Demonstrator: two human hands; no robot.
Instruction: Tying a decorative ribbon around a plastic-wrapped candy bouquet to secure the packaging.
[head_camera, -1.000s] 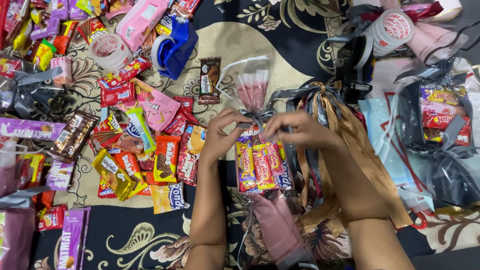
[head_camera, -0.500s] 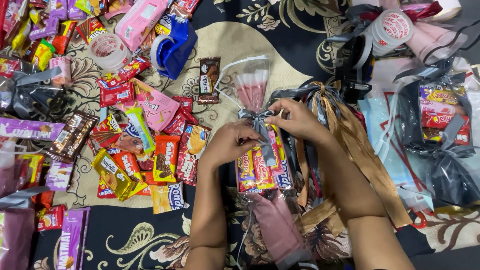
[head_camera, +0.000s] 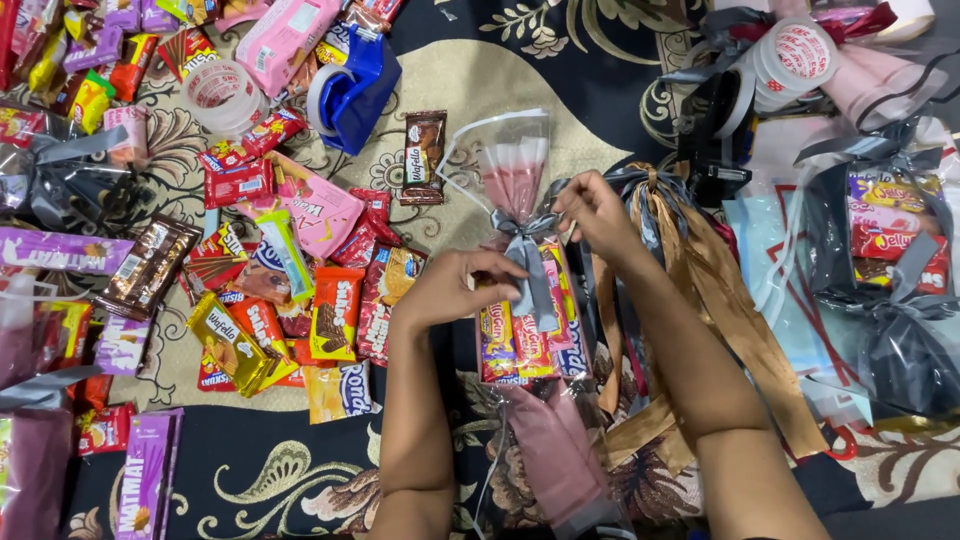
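**Clerk:** Right, head view, item one. Clear cone bag (head_camera: 520, 300), lying at the centre of the cloth, mouth toward twelve o'clock, point toward six. Contents: small snack packets (head_camera: 512, 340) packed side by side, pink paper liner behind.

**Checker:** And the neck?

**Clerk:** Grey ribbon (head_camera: 528, 250) wound round it just above the packets, so the mouth is gathered shut and the clear top fans out. Left hand (head_camera: 450, 285) comes in from nine o'clock, fingers pinched narrow on the ribbon at the knot, seemingly to keep the neck tight. Right hand (head_camera: 600, 212) sits at two o'clock of the knot, fingertips closed on the other ribbon end, drawn outward.

**Checker:** Item two, surroundings?

**Clerk:** Loose sweets and wafer packets (head_camera: 290, 290) spread at nine o'clock, within easy reach of the left hand. Blue tape dispenser (head_camera: 355, 85) at eleven o'clock, a clear tape roll (head_camera: 215, 92) just beside it. Gold ribbons (head_camera: 715, 290) lying under the right forearm, at three o'clock. Finished bags with grey bows (head_camera: 890, 290) set well apart at three, clear of the work. White tape rolls (head_camera: 790, 60) at one o'clock.

**Checker:** Surface?

**Clerk:** Dark patterned cloth (head_camera: 560, 60), cream panel at the centre.
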